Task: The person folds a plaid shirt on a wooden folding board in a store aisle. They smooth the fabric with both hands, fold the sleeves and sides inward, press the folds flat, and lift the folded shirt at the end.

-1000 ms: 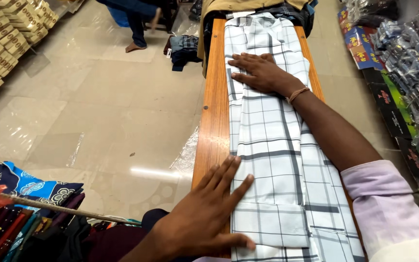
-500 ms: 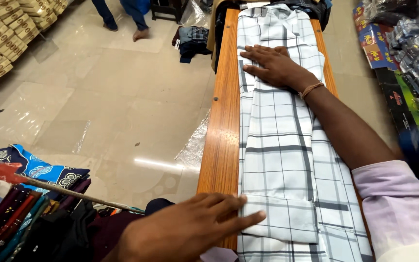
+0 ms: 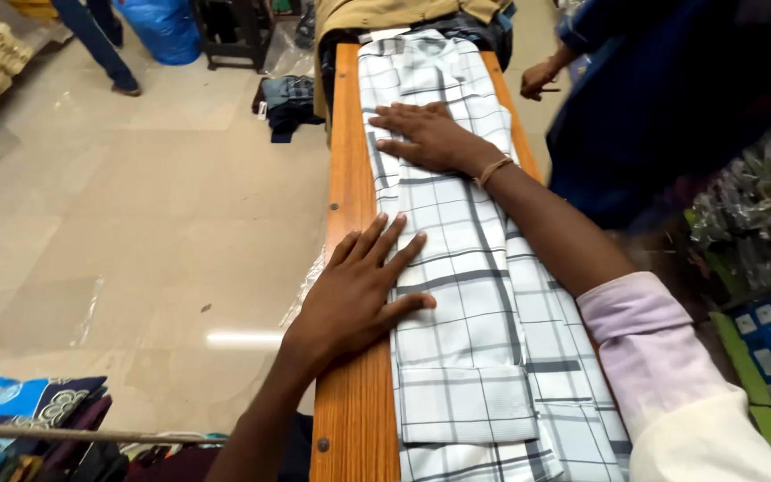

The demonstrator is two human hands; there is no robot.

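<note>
The checked shirt [image 3: 475, 295] is laid out folded lengthwise down the narrow wooden table [image 3: 350, 178] in the middle of the frame, with the left hand [image 3: 359, 295] flat on its near edge, fingers spread, and the right hand [image 3: 430, 138] pressed flat further up, fingers slightly apart.

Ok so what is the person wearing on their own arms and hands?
The right arm has a pale lilac sleeve pushed up above the elbow, and a thin tan band circles its wrist. The right hand is bare, with no glove or visible ring. The left hand and forearm are bare too, with no sleeve in view.
</note>
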